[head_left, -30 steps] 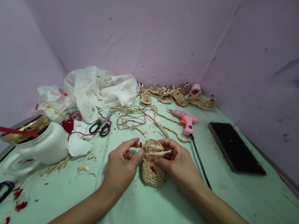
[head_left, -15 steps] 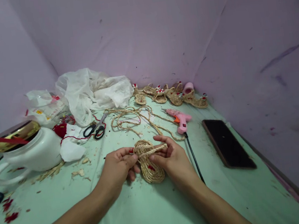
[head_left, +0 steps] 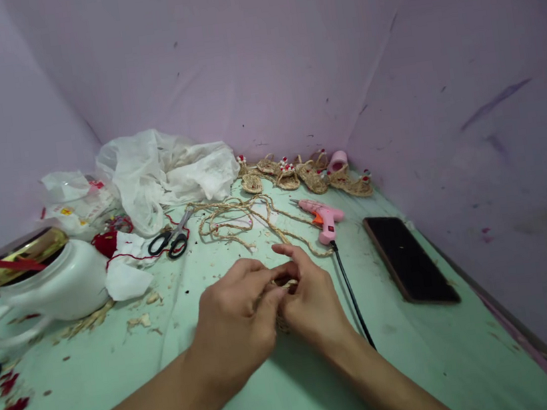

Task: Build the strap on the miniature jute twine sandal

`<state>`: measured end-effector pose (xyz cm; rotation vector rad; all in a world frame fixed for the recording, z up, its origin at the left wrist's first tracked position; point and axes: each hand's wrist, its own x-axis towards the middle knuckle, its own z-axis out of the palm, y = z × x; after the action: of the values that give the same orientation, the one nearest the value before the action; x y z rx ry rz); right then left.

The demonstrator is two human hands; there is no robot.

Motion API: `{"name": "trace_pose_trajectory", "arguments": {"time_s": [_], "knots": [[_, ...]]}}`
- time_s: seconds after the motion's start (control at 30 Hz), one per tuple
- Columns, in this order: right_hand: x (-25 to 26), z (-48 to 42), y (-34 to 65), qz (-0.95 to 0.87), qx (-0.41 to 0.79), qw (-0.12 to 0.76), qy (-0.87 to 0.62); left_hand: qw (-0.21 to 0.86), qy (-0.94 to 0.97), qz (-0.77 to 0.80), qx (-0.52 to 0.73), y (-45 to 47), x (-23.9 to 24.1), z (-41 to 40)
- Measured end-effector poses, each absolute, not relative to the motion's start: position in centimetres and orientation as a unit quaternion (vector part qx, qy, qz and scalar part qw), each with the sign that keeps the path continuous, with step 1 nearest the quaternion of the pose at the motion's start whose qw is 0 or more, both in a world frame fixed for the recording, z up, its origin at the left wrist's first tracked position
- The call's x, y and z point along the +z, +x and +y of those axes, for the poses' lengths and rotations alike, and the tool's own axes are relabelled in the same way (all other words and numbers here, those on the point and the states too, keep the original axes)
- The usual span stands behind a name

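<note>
A small woven straw slipper (head_left: 282,325) is between my hands, mostly hidden behind them. Only a bit of its coiled sole shows below the fingers, and a piece of its straw strap (head_left: 290,285) shows above. My left hand (head_left: 238,317) is closed, reaching across the top with its thumb and fingers at the strap. From the other side my right hand (head_left: 310,294) pinches at the same spot, its index finger raised. The fingertips of both hands meet there. Beyond the hands lie a loose braided straw cord (head_left: 239,216) and a pink glue gun (head_left: 324,215).
Scissors (head_left: 173,238), a white teapot-like vessel (head_left: 66,279) and crumpled white plastic bags (head_left: 163,172) lie to the left. Finished-looking straw slippers (head_left: 310,176) line the back wall. A phone (head_left: 410,259) rests at right, near the glue gun's black cable (head_left: 352,295).
My left hand has moved right and over the slipper, now meeting the right hand's fingers at the strap. The slipper, plainly visible before, is mostly covered. The view has shifted slightly.
</note>
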<state>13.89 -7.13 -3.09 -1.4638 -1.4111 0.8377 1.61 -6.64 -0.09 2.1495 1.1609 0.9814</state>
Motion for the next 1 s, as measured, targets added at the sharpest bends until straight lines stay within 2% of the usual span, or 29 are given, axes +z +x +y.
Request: {"name": "trace_pose_trajectory", "arguments": {"time_s": [0.13, 0.27, 0.37, 0.47, 0.67, 0.83, 1.0], "knots": [[-2.8, -7.0, 13.9, -0.553, 0.359, 0.457, -0.597, 0.257, 0.801, 0.44, 0.312, 2.1, -0.4, -6.5], [-3.0, -6.3, 14.3, -0.425, 0.521, 0.499, -0.547, 0.261, 0.773, 0.44, 0.375, 1.4, -0.6, -5.8], [-3.3, -6.0, 14.6, -0.357, 0.586, 0.489, -0.538, 0.276, 0.731, 0.492, 0.384, 0.6, -0.8, -5.6], [-3.4, -6.0, 14.9, -0.352, 0.591, 0.469, -0.553, 0.287, 0.704, 0.527, 0.381, 0.2, -1.3, -6.0], [-2.6, -6.0, 15.3, -0.416, 0.524, 0.441, -0.598, 0.268, 0.742, 0.505, 0.35, 0.4, -2.2, -7.1], [-1.9, -6.0, 15.6, -0.439, 0.522, 0.399, -0.613, 0.401, 0.678, 0.532, 0.309, 0.9, -2.5, -6.8], [-2.4, -5.4, 16.6, -0.482, 0.55, 0.357, -0.581, 0.482, 0.615, 0.538, 0.317, 1.2, -3.5, -6.2]]}}
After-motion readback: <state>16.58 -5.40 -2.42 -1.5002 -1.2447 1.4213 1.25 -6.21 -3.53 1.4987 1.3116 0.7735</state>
